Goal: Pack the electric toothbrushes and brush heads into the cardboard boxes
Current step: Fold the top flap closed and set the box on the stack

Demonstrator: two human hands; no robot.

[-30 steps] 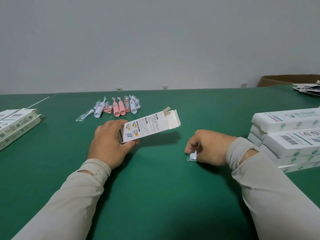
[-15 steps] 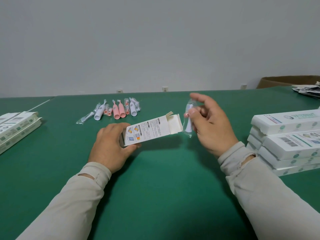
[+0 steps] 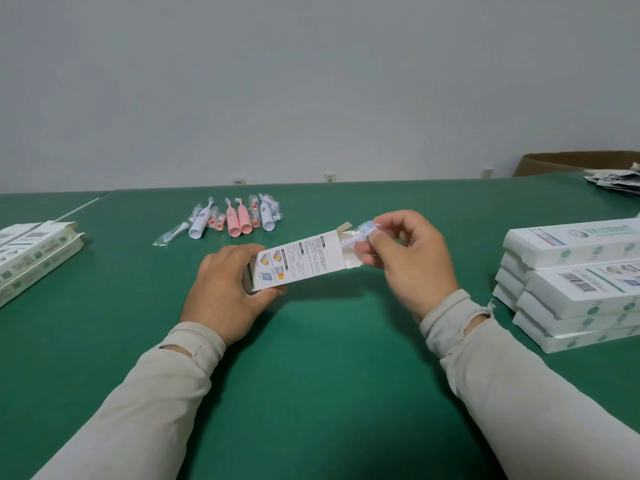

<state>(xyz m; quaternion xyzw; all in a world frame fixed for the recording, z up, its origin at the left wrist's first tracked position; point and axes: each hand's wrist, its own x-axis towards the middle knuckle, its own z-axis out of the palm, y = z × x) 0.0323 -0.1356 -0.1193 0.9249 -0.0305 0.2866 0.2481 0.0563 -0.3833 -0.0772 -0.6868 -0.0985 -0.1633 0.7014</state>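
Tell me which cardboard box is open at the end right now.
The box gripped by the left hand, flaps open toward the right hand feeding in a wrapped brush head. The stacked boxes at right look closed.

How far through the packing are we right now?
Done, it seems: closed boxes stacked at right. In hand: left hand holds the open box; right hand feeds a wrapped brush head into its mouth. Left: toothbrushes and brush heads behind, boxes at left.

The brush head [image 3: 358, 235] dips into the box [image 3: 298, 261], its lower end hidden; box print unreadable.
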